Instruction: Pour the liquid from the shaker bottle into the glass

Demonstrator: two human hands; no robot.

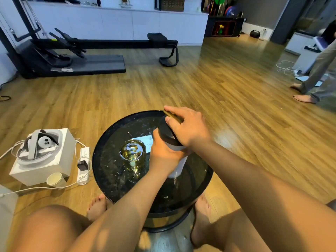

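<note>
The white, black-lidded shaker bottle (177, 157) is gripped upright by the left hand (163, 153) beside the yellow-filled clear glass (132, 153) on the round dark tabletop (109, 142); its lid is clasped by the right hand (189, 128). Pouring appears complete; closing likely follows.

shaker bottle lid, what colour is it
Black, with a yellowish flip cap, on the shaker bottle lid; seen in the head view.

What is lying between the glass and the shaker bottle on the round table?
In the head view, only the left hand, gripping the shaker bottle, sits between it and the glass.
</note>
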